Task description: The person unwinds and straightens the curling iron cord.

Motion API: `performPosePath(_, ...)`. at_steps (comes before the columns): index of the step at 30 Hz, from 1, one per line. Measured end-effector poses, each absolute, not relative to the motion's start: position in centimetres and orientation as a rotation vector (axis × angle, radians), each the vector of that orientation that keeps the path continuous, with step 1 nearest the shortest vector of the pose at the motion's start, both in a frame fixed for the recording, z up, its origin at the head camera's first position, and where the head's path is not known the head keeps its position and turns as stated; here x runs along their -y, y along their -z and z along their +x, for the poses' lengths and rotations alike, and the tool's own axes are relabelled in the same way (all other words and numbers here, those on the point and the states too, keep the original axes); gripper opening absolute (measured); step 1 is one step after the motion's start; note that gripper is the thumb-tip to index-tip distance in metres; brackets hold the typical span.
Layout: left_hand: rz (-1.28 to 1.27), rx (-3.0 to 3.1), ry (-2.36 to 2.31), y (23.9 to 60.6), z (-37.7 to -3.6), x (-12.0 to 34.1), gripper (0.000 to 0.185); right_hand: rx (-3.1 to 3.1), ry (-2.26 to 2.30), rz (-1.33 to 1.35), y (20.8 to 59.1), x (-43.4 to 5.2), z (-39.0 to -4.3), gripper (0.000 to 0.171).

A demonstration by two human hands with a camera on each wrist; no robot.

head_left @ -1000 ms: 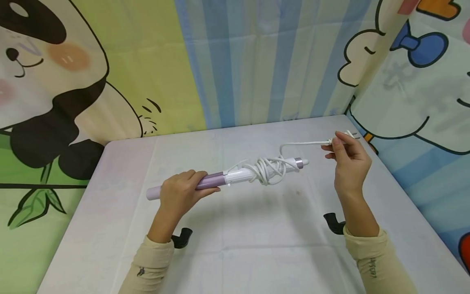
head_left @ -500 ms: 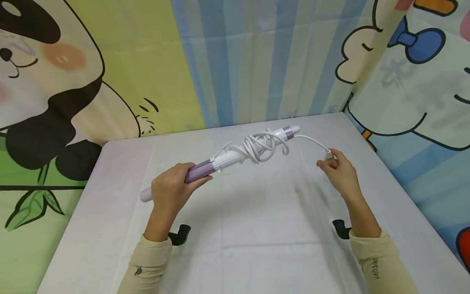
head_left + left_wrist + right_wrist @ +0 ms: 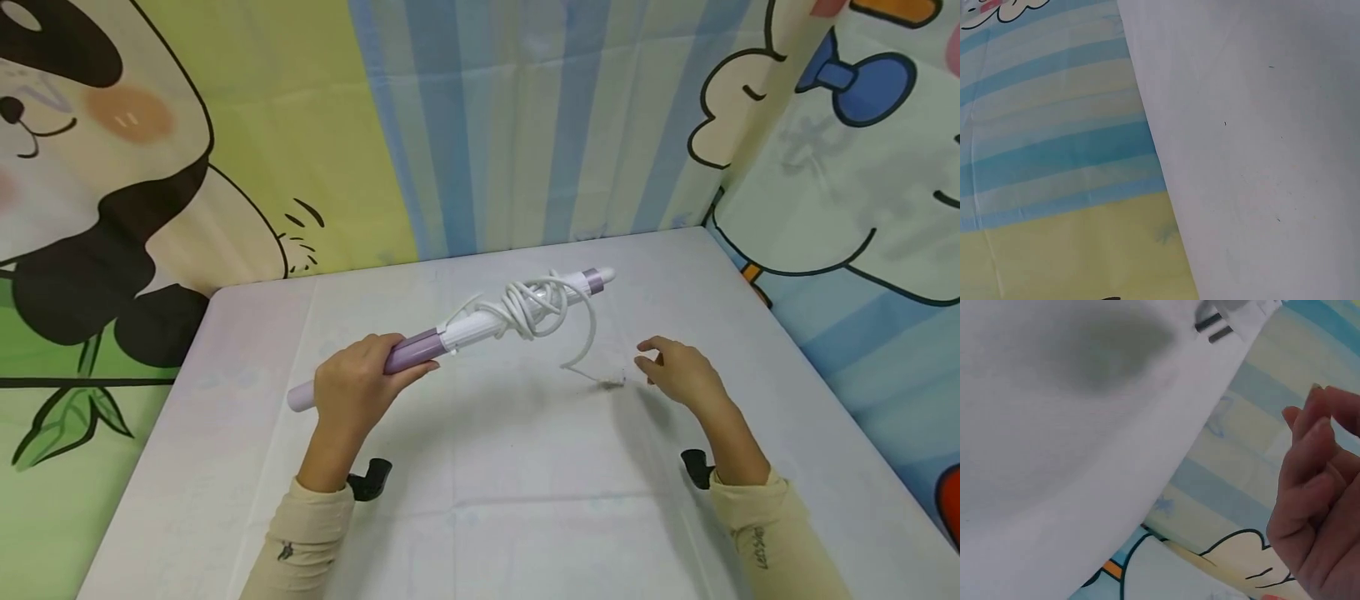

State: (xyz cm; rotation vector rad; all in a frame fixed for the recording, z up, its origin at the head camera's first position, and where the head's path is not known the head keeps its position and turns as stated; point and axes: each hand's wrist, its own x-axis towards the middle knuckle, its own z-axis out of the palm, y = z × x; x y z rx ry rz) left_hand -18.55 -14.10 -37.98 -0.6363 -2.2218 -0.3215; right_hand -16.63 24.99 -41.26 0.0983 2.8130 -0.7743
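My left hand point(image 3: 356, 385) grips the purple handle of a white and purple curling iron point(image 3: 480, 325) and holds it above the white table point(image 3: 525, 508), tip raised toward the back right. Its white cord point(image 3: 534, 307) is wound in loose loops round the barrel. The cord's free end hangs down to the plug point(image 3: 613, 382), which is blurred just above the table. My right hand point(image 3: 671, 367) hovers just right of the plug with loosely bent fingers and holds nothing. In the right wrist view the two-pronged plug point(image 3: 1235, 314) is apart from my fingers point(image 3: 1310, 462). The left wrist view shows only table point(image 3: 1260, 156) and backdrop.
Cartoon-printed cloth backdrops point(image 3: 487, 125) close off the table at the back and right. A black hook-shaped piece sits under each wrist point(image 3: 371, 479) point(image 3: 696, 467). The table's left edge point(image 3: 142, 467) falls away to a green cloth.
My right hand let go of the plug and dropped toward the table; the cord's end now swings free. My left hand tilted the iron's tip up and back.
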Motion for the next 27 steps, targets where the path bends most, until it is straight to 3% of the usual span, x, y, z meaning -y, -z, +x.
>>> performPosePath(6, -0.624, 2.229, 0.323, 38.0, -18.5, 14.1, 0.069, -2.8, 1.273, -0.174, 38.2, -22.3, -15.5, 0.05)
performPosePath(12, -0.638, 2.235, 0.327, 38.1, -18.5, 14.1, 0.059, -2.74, 1.473, -0.466, 36.1, -19.8, -14.5, 0.035)
performPosePath(17, -0.653, 2.24, 0.314, 38.1, -18.5, 14.1, 0.05, -2.848, 1.492, -0.484, 35.5, -19.2, -14.2, 0.025)
performPosePath(27, -0.68, 2.246, 0.329, 38.3, -18.4, 14.5, 0.051, -3.003, 1.478, -0.424, 34.9, -19.8, -14.4, 0.026)
